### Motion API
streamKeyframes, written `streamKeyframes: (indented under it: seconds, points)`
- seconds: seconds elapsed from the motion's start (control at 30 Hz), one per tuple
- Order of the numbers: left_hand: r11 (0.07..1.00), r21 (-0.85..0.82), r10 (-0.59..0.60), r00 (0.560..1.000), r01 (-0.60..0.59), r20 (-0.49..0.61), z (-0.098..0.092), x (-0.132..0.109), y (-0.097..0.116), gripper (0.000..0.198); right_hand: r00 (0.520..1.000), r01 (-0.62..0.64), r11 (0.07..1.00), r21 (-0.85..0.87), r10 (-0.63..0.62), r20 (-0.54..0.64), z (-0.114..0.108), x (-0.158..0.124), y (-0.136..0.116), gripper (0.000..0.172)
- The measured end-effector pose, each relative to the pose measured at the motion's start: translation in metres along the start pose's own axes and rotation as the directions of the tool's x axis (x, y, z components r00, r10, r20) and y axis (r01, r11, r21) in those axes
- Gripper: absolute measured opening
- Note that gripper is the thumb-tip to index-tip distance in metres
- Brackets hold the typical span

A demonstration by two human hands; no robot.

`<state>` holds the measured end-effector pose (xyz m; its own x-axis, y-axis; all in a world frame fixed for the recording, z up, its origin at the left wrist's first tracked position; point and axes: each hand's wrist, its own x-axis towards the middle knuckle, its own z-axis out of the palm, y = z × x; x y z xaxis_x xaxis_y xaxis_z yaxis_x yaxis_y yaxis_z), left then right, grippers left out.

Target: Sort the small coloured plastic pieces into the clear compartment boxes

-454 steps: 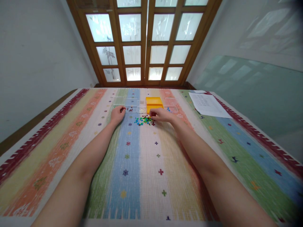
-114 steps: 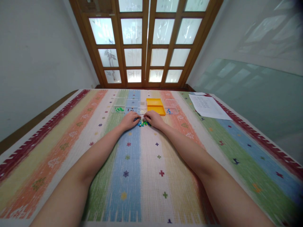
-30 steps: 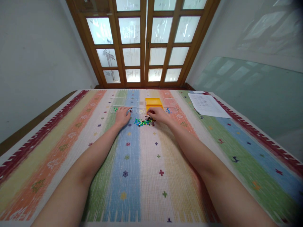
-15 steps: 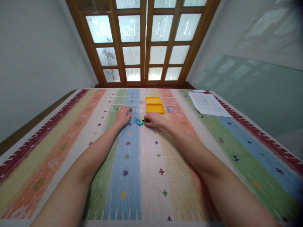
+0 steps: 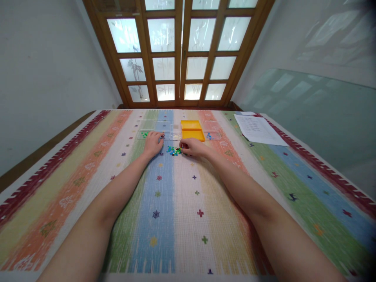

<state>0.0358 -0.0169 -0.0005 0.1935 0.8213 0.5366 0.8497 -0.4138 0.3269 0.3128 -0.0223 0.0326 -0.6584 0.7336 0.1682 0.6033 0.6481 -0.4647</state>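
A small pile of blue, green and other coloured bits [image 5: 174, 150] lies on the striped cloth between my hands. My right hand [image 5: 192, 146] is at the pile's right side, thumb and forefinger pinched together low over it. Whatever is between those fingertips is too small to make out. To the left, my left hand [image 5: 153, 143] rests palm down, its fingers spread over the near edge of a clear plastic box [image 5: 167, 135]. Green bits [image 5: 144, 134] show in that box beside the left hand.
An open yellow box [image 5: 193, 134] stands just beyond my right hand. A clear box [image 5: 216, 135] right of it holds blue bits [image 5: 209, 136]. Printed paper sheets [image 5: 260, 129] lie at the far right. Beyond the table's far edge are wooden glazed doors [image 5: 179, 58].
My right hand has shifted very slightly up and to the right at the pile, its fingers still pinched. The left hand stays in its place.
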Motion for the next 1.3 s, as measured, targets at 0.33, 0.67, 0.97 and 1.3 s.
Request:
streamKeyframes:
  seconds: [0.33,0.67,0.97,1.3]
  points:
    - [0.978,-0.043,0.206,0.974,-0.203,0.095,-0.005,-0.003,0.020,0.033,0.853,-0.111,0.956,0.271,0.231,-0.468,-0.004,0.004,0.045,0.019]
    - [0.972,-0.068,0.234,0.936,-0.224,0.263,-0.004,-0.003,0.018,0.030,0.688,-0.279,0.940,0.195,0.337,-0.643,-0.003,0.000,0.075,0.028]
    - [0.973,-0.149,0.218,0.924,-0.179,0.313,-0.006,-0.002,0.014,0.022,0.695,-0.260,0.957,0.130,0.278,-0.663,0.004,0.000,0.080,0.024]
    - [0.977,-0.126,0.203,0.934,-0.172,0.293,-0.007,-0.003,0.019,0.016,0.755,-0.207,0.976,0.063,0.201,-0.624,0.011,0.000,0.056,0.021]
